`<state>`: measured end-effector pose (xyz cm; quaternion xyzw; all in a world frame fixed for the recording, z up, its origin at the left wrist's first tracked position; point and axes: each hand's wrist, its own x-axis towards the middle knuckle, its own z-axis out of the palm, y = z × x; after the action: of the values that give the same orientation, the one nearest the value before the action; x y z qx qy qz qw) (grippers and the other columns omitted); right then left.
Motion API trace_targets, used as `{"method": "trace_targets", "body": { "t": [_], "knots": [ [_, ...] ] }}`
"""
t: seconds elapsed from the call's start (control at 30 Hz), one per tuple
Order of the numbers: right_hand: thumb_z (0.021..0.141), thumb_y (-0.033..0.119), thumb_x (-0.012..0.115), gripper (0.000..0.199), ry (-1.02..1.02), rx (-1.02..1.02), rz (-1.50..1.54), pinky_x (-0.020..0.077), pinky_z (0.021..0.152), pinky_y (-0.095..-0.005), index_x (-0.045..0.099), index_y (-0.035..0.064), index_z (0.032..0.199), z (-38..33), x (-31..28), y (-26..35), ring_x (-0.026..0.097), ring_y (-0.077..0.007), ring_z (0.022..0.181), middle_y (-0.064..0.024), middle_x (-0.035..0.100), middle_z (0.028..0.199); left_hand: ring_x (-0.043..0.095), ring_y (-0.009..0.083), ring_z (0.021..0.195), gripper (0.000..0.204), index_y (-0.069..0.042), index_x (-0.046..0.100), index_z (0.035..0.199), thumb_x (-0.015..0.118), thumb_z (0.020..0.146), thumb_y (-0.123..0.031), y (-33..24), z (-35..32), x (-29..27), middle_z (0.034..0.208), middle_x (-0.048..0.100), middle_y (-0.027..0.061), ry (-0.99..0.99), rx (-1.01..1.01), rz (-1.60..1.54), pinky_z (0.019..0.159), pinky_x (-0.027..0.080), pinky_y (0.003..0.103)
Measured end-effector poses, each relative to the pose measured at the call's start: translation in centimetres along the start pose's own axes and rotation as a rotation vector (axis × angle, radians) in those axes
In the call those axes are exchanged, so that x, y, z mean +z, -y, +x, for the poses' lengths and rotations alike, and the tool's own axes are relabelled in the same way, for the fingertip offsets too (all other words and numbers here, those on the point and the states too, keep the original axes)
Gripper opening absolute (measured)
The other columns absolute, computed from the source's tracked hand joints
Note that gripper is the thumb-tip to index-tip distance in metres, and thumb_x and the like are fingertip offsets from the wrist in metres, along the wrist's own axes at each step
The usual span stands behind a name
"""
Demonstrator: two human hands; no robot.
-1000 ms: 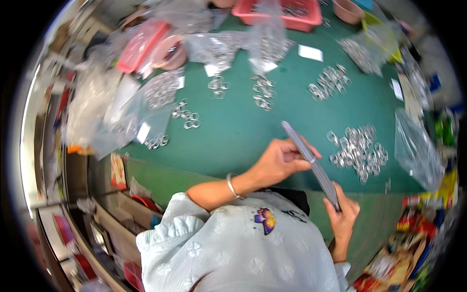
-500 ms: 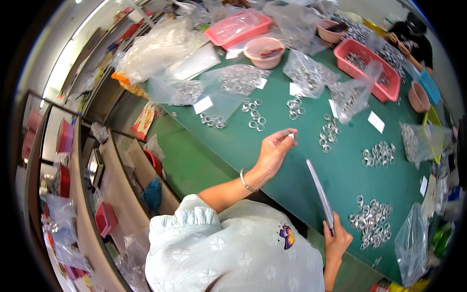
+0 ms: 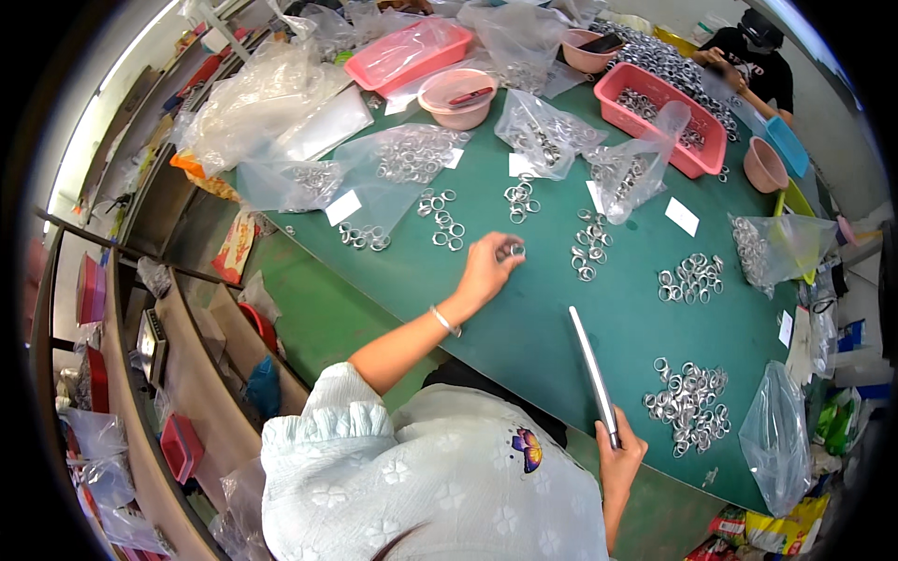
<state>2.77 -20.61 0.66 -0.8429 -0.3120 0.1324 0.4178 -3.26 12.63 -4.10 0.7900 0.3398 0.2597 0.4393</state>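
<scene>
Between the thumb and fingertips of my left hand [image 3: 486, 269] is a small silver ring [image 3: 517, 251], held above the table just in front of the small ring groups. My right hand [image 3: 620, 460] grips the lower end of a tapered metal ring mandrel [image 3: 593, 369], which slants up and to the left over the table; ring and mandrel are apart. Nearest my left hand lie a group of loose rings [image 3: 519, 198] and another [image 3: 589, 245]. Right of the mandrel sits a larger heap of rings [image 3: 690, 407], with a smaller group [image 3: 692, 279] beyond it.
On the green table [image 3: 524, 346], clear bags of rings [image 3: 547, 136] and white paper slips [image 3: 682, 216] lie along the far side. Behind them stand a pink tray [image 3: 708, 164] and a pink bowl [image 3: 458, 110]. A co-worker [image 3: 753, 61] sits far right. Shelves [image 3: 178, 355] line the left.
The whole view has shifted, so the table things appear farther left. My left hand has turned a little, showing the ring more plainly. My right hand still grips the mandrel.
</scene>
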Motion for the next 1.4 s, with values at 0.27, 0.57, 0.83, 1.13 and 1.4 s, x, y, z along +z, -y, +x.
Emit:
{"method": "trace_targets", "body": {
  "t": [0.27,0.57,0.83,1.13,1.4],
  "knots": [
    [0.075,0.004,0.066,0.030,-0.117,0.147,0.034,0.0396,0.050,-0.0223,0.060,-0.0027,0.103,-2.1,-0.6,-0.5,0.043,-0.0054,0.053,-0.0105,0.055,0.063,0.057,0.0231,0.074,0.024,-0.002,0.063,0.092,0.070,0.069,-0.005,-2.2,3.3,4.0,0.085,0.060,0.0117,0.119,0.252,0.001,0.068,0.046,0.032],
    [0.075,0.004,0.066,0.029,-0.215,0.251,0.118,0.0309,0.046,-0.0197,0.060,-0.0032,0.103,-3.0,-1.2,-0.5,0.035,-0.0032,0.053,-0.0014,0.044,0.059,0.056,0.0326,0.086,0.023,0.000,0.060,0.098,0.062,0.076,-0.006,0.1,4.7,7.5,0.093,0.059,0.0166,0.026,0.442,0.164,0.076,0.045,0.036],
    [0.082,0.005,0.061,0.030,-0.625,0.505,0.485,0.0244,0.044,-0.0156,0.057,-0.0045,0.111,-5.2,-2.9,-2.8,0.035,0.0003,0.052,0.0064,0.046,0.065,0.053,0.0337,0.095,0.034,-0.001,0.053,0.110,0.059,0.077,-0.002,-7.3,-1.8,8.7,0.101,0.057,0.0166,0.377,0.514,-0.027,0.087,0.040,0.040],
    [0.084,0.006,0.059,0.033,-0.755,0.497,0.600,0.0198,0.039,-0.0156,0.054,-0.0052,0.115,-6.0,-3.7,-2.5,0.031,0.0012,0.044,0.0072,0.041,0.058,0.054,0.0227,0.085,0.035,-0.004,0.057,0.107,0.065,0.073,-0.005,-10.6,-4.3,19.1,0.091,0.057,0.0106,0.665,0.869,0.091,0.077,0.044,0.032],
    [0.075,0.004,0.066,0.032,-0.471,0.404,0.362,0.0295,0.048,-0.0169,0.060,-0.0058,0.105,-6.4,-4.1,-2.3,0.037,-0.0017,0.055,0.0036,0.047,0.063,0.056,0.0123,0.079,0.029,0.005,0.056,0.105,0.061,0.084,-0.013,-10.5,-2.8,13.5,0.097,0.061,0.0089,1.002,-0.507,-1.058,0.068,0.044,0.023]
  ]
}}
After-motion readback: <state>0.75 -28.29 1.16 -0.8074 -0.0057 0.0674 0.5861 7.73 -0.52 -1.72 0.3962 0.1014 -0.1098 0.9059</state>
